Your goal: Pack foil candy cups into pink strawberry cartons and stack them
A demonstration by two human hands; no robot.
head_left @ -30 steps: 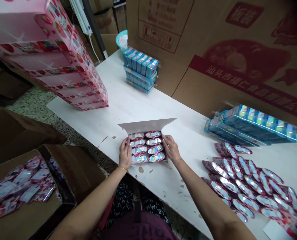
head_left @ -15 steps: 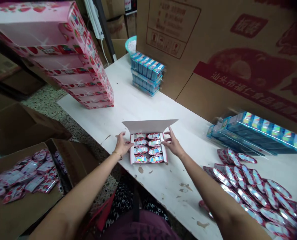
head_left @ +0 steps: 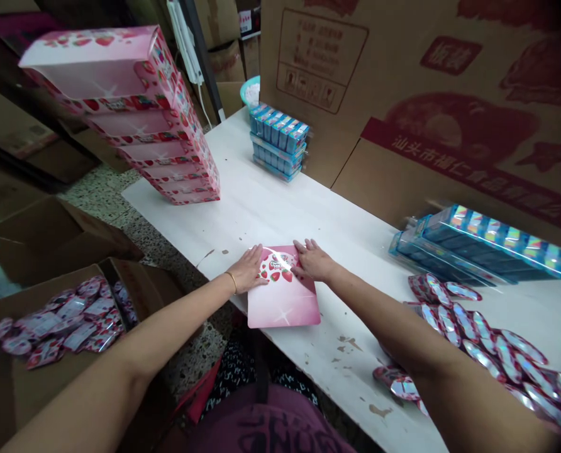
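A pink strawberry-printed box (head_left: 284,305) lies on the white table in front of me, its lid folded down over the top. My left hand (head_left: 248,269) rests flat on the lid's left side, fingers stretched out. On the lid's far right part lies my right hand (head_left: 312,260), its fingers spread. The packets inside the box are hidden under the lid. To the right, several shiny red-and-silver packets (head_left: 485,358) lie on the table beside my right forearm.
A tall stack of pink strawberry boxes (head_left: 186,138) stands at the table's far left. Blue packs (head_left: 278,141) sit at the back, more blue packs (head_left: 483,245) at the right. A large brown carton (head_left: 403,82) rises behind. An open carton (head_left: 39,390) of packets is at lower left.
The box lid, upright before and showing rows of packets, is now folded down. Both hands have moved from the box's sides onto the top of the lid.
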